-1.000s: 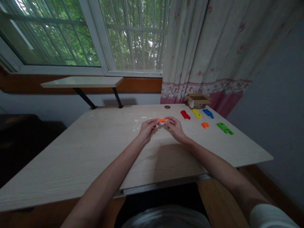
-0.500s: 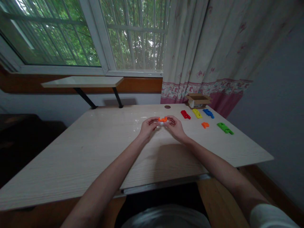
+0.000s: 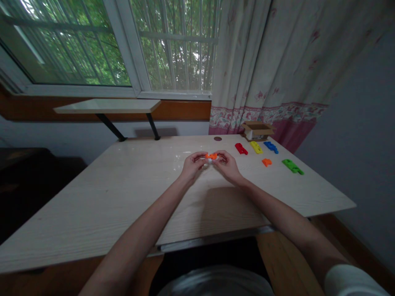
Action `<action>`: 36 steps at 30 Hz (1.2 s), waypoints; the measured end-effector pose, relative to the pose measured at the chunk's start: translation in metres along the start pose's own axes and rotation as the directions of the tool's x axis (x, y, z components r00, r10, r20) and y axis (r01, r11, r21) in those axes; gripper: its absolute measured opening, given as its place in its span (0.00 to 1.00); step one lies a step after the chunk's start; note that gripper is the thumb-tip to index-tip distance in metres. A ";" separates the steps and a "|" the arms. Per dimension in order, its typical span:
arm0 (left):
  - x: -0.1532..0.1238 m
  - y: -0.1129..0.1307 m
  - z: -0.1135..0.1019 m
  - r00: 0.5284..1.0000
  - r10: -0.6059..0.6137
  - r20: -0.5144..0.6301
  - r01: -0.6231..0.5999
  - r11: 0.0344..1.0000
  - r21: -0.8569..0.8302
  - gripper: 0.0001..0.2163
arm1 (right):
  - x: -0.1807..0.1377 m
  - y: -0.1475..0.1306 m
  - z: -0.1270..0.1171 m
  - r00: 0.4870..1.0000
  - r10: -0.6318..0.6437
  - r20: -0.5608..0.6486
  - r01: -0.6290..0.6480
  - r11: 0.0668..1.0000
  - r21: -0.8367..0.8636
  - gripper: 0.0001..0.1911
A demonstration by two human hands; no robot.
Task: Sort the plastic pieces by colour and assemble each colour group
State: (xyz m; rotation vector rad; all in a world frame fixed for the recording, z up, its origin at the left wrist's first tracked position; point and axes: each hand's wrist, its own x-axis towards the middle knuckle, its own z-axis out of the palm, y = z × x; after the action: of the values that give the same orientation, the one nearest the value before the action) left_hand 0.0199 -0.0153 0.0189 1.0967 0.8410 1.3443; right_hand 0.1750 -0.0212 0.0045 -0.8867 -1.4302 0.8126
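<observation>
Here's the scene at the table [image 3: 101, 209]: both hands are up near the middle, with the left hand [image 3: 193, 165] and right hand [image 3: 226, 165] closing in from either side on a bright orange plastic piece [image 3: 211, 156]. The grip is tight on both sides, fingers curled and pressed in, pinching that piece between the fingertips, and the two hands nearly meet around it. The piece sits right between them, above the far half of the table; whether it's clear of the surface is hard to call from up here. Just off the right hand runs a loose row of plastic pieces: a red piece [image 3: 241, 149], a yellow piece [image 3: 256, 147] and a blue piece [image 3: 270, 147], with a small orange piece [image 3: 267, 162] and a long green piece [image 3: 292, 166] nearer the right edge. Beyond that row, a small open cardboard box [image 3: 257, 130] is perched at the far edge by the curtain [image 3: 265, 61], and a round brown spot [image 3: 217, 138] sits near that same edge, straight ahead of the hands. There's plenty of room to work with: a wide bare stretch of table opens to the left, and more runs from the wrists down to the near edge. On the right, though, the pieces take up the space between the hands and the table's edge.
</observation>
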 end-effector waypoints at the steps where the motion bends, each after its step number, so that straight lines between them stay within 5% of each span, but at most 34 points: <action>1: 0.000 -0.001 0.000 1.000 0.007 0.004 -0.007 1.000 0.005 0.15 | 0.000 0.000 0.000 1.000 -0.001 0.003 0.001 1.000 -0.009 0.14; 11: -0.005 0.005 0.003 0.999 0.026 0.019 -0.027 0.998 0.056 0.17 | -0.002 -0.002 -0.003 0.992 -0.119 -0.046 0.104 0.964 -0.246 0.10; 22: -0.003 0.005 0.000 0.990 0.143 0.014 -0.143 0.971 0.190 0.11 | -0.001 -0.003 -0.002 0.997 -0.061 -0.054 0.051 0.984 -0.168 0.19; 36: 0.000 0.002 -0.002 0.986 0.160 0.038 -0.165 0.966 0.199 0.11 | -0.002 -0.008 -0.005 0.963 -0.267 0.027 0.260 0.903 -0.342 0.11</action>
State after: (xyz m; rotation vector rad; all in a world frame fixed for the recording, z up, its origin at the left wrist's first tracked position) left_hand 0.0172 -0.0155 0.0201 1.3614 0.9020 1.4012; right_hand 0.1792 -0.0270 0.0105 -0.9302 -1.6612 0.3520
